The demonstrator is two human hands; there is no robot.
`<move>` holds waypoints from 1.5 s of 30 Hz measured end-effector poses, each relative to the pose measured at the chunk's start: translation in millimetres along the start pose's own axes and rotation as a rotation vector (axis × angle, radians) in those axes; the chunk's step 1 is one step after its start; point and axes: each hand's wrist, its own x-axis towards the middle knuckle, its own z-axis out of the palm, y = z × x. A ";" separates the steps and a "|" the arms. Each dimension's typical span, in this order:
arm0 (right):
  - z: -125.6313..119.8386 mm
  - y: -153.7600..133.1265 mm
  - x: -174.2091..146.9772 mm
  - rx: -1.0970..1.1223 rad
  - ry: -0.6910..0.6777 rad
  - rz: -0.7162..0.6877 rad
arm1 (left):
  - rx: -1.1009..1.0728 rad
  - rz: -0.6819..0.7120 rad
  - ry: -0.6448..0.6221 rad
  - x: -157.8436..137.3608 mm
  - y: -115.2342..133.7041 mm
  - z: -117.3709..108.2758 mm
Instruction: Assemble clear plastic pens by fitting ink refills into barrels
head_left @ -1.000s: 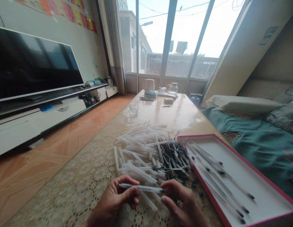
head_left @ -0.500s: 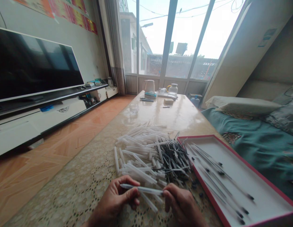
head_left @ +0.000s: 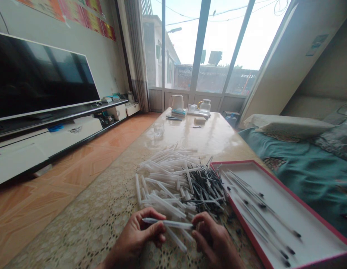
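Observation:
A clear-barrelled pen (head_left: 176,224) lies level between my hands, its tip pointing left. My left hand (head_left: 145,231) pinches it near the tip between thumb and fingers. At the other end, where something dark shows, the curled fingers of my right hand (head_left: 211,237) close on the pen; whether they grip a black plug there is hard to make out. Just beyond the hands is a heap of clear pen barrels (head_left: 165,179). Against its right side lies a pile of dark thin refills (head_left: 205,186). A few small black caps (head_left: 238,231) sit right of my right hand.
On the right, a red-rimmed white tray (head_left: 291,190) holds several pens with dark ends. A drinking glass (head_left: 158,129), a small box (head_left: 199,120) and a glass jug (head_left: 205,106) stand farther along the table (head_left: 92,224). A teal-covered seat (head_left: 282,157) borders it.
My right hand's fingers have shifted slightly upward and opened a little at the pen's end, showing more of the dark end. My left hand and the pen stay nearly still.

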 end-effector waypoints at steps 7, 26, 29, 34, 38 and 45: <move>-5.1 -2.7 1.4 -0.014 -0.068 -0.005 | 0.010 -0.013 -0.007 1.1 0.5 0.7; -2.4 0.9 2.0 -0.013 0.012 -0.064 | 0.006 -0.014 0.020 -0.5 3.6 4.1; -3.8 -2.0 1.9 -0.027 0.028 -0.085 | -0.001 -0.027 0.018 -0.4 3.7 3.5; -11.8 -10.4 4.0 -0.032 0.072 -0.013 | -0.091 -0.006 0.044 2.6 -2.3 -2.1; -24.7 -4.2 10.2 0.034 0.291 0.164 | -0.124 0.004 0.068 3.3 -3.7 -3.0; -31.4 6.7 12.7 0.264 0.430 0.180 | -0.151 -0.006 0.065 3.3 -0.8 0.0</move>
